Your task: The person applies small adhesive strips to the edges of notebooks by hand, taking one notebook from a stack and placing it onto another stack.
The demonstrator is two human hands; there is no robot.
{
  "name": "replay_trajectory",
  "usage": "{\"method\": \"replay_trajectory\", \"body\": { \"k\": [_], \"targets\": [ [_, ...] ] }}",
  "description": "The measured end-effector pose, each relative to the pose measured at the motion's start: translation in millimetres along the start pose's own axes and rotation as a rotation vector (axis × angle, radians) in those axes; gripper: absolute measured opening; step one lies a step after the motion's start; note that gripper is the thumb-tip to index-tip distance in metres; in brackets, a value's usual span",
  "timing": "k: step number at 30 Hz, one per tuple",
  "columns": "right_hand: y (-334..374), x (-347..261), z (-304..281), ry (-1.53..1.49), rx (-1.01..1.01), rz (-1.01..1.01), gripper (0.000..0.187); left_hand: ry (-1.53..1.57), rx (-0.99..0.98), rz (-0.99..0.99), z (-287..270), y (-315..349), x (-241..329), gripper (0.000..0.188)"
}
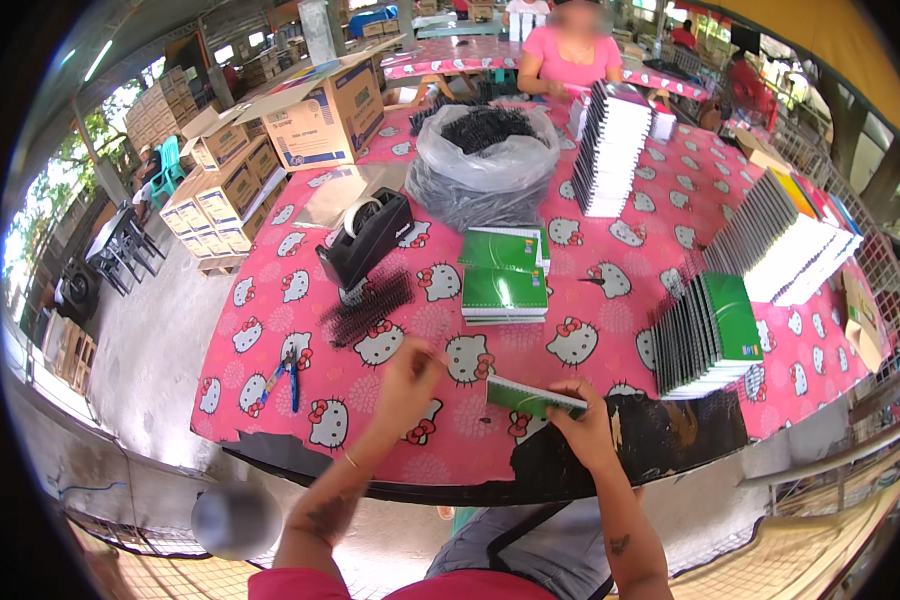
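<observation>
My right hand (580,420) grips a small green notebook (520,396) by its right end, tilted above the table's front edge with its pale page edges upward. To its left, my left hand (410,378) hovers over the tablecloth with fingers curled together; whether something thin is between them is too small to tell. Beyond that hand lies a pile of black spiral binding coils (368,308). Farther out, a low stack of green notebooks (505,292) sits in the middle. On the right stands a row of spiral-bound green notebooks (705,335).
Blue-handled pliers (294,380) lie at left, near a black tape dispenser (366,240). A plastic bag (482,170) of black coils stands behind. Tall notebook stacks (606,150) and a bound row (780,235) occupy the right. Cardboard boxes (325,115) stand far left; a person in pink (570,55) sits opposite.
</observation>
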State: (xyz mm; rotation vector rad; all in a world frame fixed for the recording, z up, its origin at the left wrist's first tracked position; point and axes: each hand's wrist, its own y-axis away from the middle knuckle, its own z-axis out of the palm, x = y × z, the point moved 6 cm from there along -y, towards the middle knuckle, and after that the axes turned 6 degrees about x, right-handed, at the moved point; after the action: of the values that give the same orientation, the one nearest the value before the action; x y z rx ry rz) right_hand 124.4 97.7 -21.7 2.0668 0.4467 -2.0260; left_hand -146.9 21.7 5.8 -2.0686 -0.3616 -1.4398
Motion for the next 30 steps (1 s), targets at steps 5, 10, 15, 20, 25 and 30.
{"method": "replay_trajectory", "body": {
  "k": [5, 10, 15, 20, 25, 30],
  "targets": [
    [0.8, 2.3, 10.3, -0.048, -0.066, -0.018, 0.022, -0.029, -0.118, 0.187, 51.5, 61.8, 45.0, 0.04],
    [-0.2, -1.2, 11.2, -0.041, -0.135, -0.059, 0.026, -0.089, -0.205, 0.147, 51.6, 59.2, 51.9, 0.042],
    [-0.2, 5.1, 10.2, -0.036, -0.149, -0.081, 0.026, -0.146, 0.099, -0.08, -12.8, 17.8, 51.5, 0.03],
    [-1.6, 4.0, 10.4, -0.056, -0.165, -0.068, 0.026, -0.314, -0.145, 0.268, 5.7, 33.4, 53.3, 0.023],
    [-0.6, 5.0, 9.7, -0.067, -0.145, -0.037, 0.025, -0.346, -0.067, 0.493, 10.0, 40.3, 53.1, 0.018],
    [-1.1, 4.8, 8.4, -0.061, -0.15, -0.062, 0.025, -0.323, 0.003, 0.534, 11.5, 38.5, 54.7, 0.018]
  ]
}}
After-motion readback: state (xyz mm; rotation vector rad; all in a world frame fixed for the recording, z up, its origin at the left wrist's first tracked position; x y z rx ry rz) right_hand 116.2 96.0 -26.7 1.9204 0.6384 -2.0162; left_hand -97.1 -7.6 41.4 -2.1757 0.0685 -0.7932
